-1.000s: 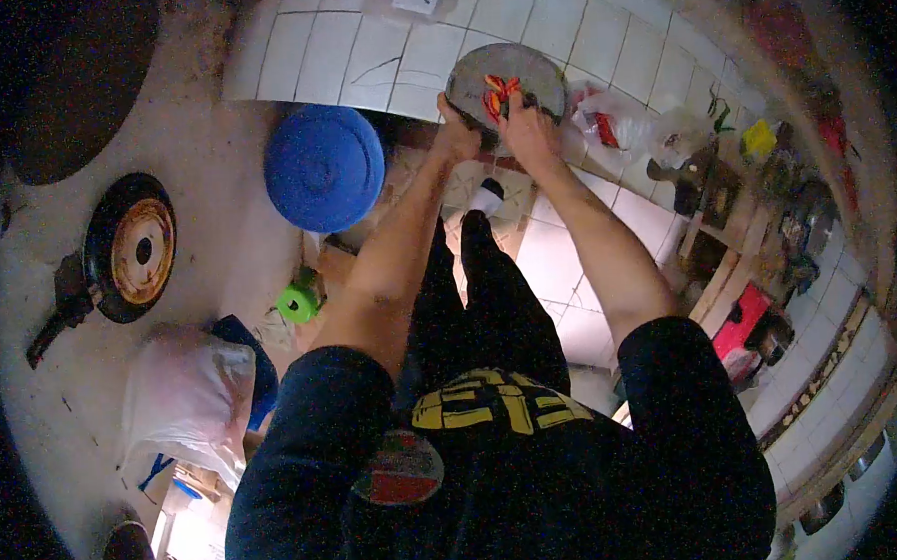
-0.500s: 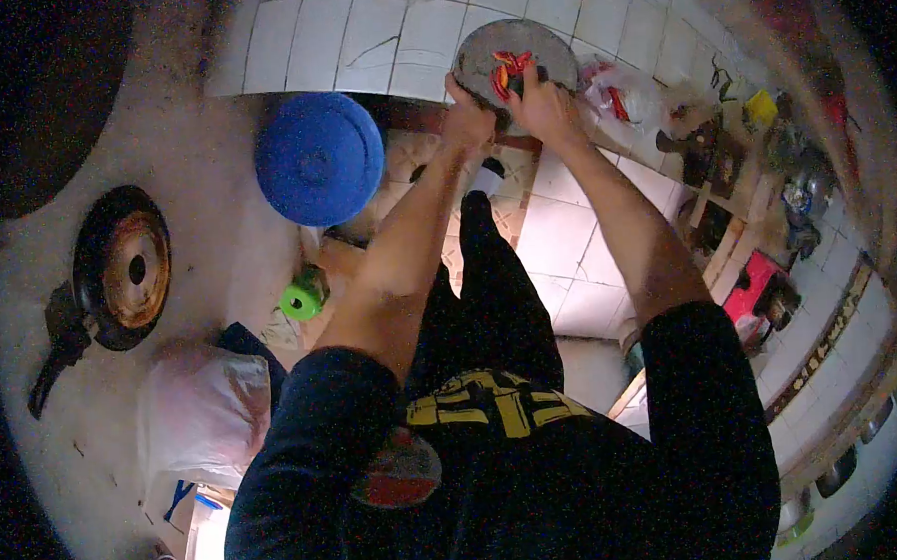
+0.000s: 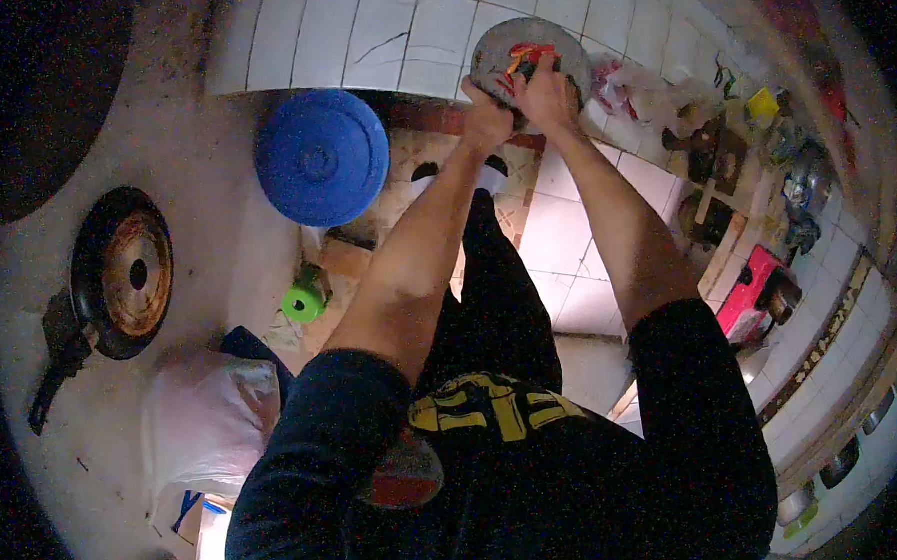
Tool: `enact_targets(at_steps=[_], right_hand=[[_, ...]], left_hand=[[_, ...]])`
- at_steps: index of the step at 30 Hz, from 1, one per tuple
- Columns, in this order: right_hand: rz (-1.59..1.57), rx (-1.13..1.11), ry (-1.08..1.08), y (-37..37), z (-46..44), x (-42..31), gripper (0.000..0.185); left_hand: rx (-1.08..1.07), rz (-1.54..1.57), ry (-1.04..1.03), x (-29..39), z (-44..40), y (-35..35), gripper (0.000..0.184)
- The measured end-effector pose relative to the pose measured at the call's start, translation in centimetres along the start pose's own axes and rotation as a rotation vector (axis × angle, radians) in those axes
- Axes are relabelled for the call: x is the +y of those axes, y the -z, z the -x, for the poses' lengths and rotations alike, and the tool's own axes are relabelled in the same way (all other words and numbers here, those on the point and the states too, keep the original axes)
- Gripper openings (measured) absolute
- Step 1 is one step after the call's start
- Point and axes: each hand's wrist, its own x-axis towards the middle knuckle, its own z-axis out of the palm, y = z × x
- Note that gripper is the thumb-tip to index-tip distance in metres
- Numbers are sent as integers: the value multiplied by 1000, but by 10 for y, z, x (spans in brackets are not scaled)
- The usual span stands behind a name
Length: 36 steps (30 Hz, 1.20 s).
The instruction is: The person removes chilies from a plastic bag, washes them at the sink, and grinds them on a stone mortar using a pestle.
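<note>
A round grey dish (image 3: 498, 43), stone-like in look, stands at the front edge of the white tiled counter (image 3: 428, 36). Red and orange pieces that look like chillies (image 3: 536, 50) lie in it. My left hand (image 3: 486, 116) grips the dish's near rim, thumb side up. Over the dish, my right hand (image 3: 549, 95) is closed among the pieces, with something dark partly showing under its fingers. Its kind is hidden by the hand.
Right of the dish lies a clear plastic bag with red contents (image 3: 615, 85). A blue round lid (image 3: 321, 157) is at the left, above a green roll-shaped object (image 3: 302, 302). A black pan (image 3: 123, 274) hangs on the left wall. Cluttered shelves (image 3: 714, 168) line the right.
The dish and both hands appear slightly further right in view. My right hand has shifted over the dish, and the red pieces lie differently under it.
</note>
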Motion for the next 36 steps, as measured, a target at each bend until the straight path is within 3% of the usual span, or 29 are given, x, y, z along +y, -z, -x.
enact_targets(at_steps=[3, 7, 9, 10, 12, 13, 15, 18, 19, 22, 23, 25, 28, 30, 31, 34, 36], right_hand=[[63, -74, 155, -1, -3, 14, 50], [33, -45, 158, 5, -1, 7, 52], [21, 13, -85, -10, -7, 1, 55], [20, 13, -87, -8, -6, 5, 55], [-84, -23, 121, 7, -7, 21, 56], [-81, -12, 122, 7, -15, 39, 56], [-144, 36, 78, 5, -24, 71, 53], [-63, 122, -23, 24, -22, 74, 51], [-73, 140, 70, 35, -15, 60, 52], [-68, 134, 165, 20, -19, 57, 51], [-73, 132, 168, 20, -21, 52, 51], [91, -131, 107, 32, -9, 29, 48], [336, -213, 170, 20, -2, 22, 47], [313, -199, 177, 22, 0, 22, 47], [284, -189, 180, 22, 2, 21, 46], [280, -107, 120, 23, -3, 12, 46], [277, -89, 141, 22, 1, 16, 46]], left_hand=[[31, 50, 34, 16, 10, 6, 93], [30, 74, 23, 18, 14, 10, 91], [60, 131, -32, 8, 10, 3, 89], [70, 149, -50, -3, 5, -3, 89], [158, 90, -111, -8, -2, -10, 88], [187, 72, -137, 2, -2, -7, 87], [-14, -30, 158, 21, 9, 11, 87], [-89, 92, 227, 44, 25, 26, 87], [-114, 131, 251, 35, 23, 21, 87], [114, 45, -91, 0, 6, 1, 86], [100, 22, -64, -6, 2, -1, 87], [82, -4, -22, -5, 4, 0, 87], [-53, -86, 126, 2, 6, 3, 86], [103, 60, -46, 4, 9, 5, 84], [104, 64, -45, 18, 16, 13, 84], [-84, 149, 228, 40, 26, 25, 82], [86, 51, 56, 25, 16, 12, 81]])
